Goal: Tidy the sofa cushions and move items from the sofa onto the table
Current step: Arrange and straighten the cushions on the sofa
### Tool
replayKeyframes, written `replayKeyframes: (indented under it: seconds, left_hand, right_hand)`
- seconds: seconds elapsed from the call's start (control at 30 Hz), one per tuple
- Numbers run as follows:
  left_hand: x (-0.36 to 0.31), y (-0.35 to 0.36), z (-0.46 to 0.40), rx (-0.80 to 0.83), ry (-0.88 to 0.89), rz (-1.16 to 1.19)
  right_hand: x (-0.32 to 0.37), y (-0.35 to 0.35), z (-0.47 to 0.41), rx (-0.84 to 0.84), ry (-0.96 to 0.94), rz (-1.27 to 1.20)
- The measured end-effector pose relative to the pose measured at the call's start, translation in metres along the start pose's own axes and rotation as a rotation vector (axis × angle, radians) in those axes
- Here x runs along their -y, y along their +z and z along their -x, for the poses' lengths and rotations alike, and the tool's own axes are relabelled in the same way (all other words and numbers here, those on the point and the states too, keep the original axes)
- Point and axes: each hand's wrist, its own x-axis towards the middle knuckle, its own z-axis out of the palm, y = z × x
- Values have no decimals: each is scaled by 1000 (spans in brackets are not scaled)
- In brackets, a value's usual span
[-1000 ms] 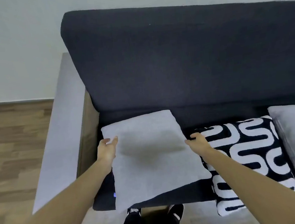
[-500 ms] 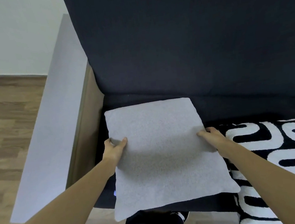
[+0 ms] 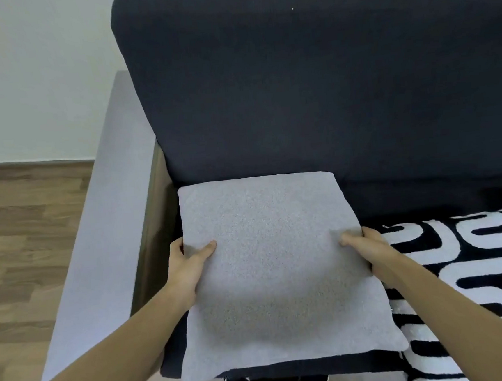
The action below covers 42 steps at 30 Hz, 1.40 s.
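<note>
Wooden flooring (image 3: 29, 240) lay to the left of a dark sofa (image 3: 326, 92), viewed from above by someone standing at its front edge. Nearest, two bare forearms reached forward. The left hand (image 3: 189, 265) and right hand (image 3: 367, 248) each clasped an opposite side edge of a plain grey cushion (image 3: 275, 273), thumbs on top, fingers curled beneath. The cushion sat at the seat's left end, its far edge touching the base of the backrest, probably being squared into the corner. Just beside it, to the right, a black-and-white patterned cushion (image 3: 469, 268) lay flat on the seat. No table or loose items showed.
</note>
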Motion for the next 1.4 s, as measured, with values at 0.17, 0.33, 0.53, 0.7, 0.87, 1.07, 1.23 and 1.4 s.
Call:
replayKeyframes:
  seconds: [0.17,0.33,0.53,0.7,0.87,1.07,1.23,1.4]
  left_hand:
    - [-69,-1,7,99,177,66]
    - [-129,3,-2,207,361,36]
    - [-145,13,-21,230,440,24]
    - [-125,13,-44,225,427,3]
    - [-100,12,-70,206,332,-52]
    - [-90,28,-79,110,352,-149]
    - [-98,53,-64,-36,414,-201]
    - [-88,101,-26,-53,474,-270]
  right_hand:
    - [48,-17,36,7,-204,-120]
    - [95,-19,49,29,-331,-269]
    - [117,-9,40,37,-336,-383]
    - [114,6,17,19,-306,-421]
    - [95,25,-15,20,-204,-451]
    - [98,39,-26,27,-229,-488]
    - [101,21,-15,-65,-197,-468]
    - [80,-21,-3,-209,-223,-509]
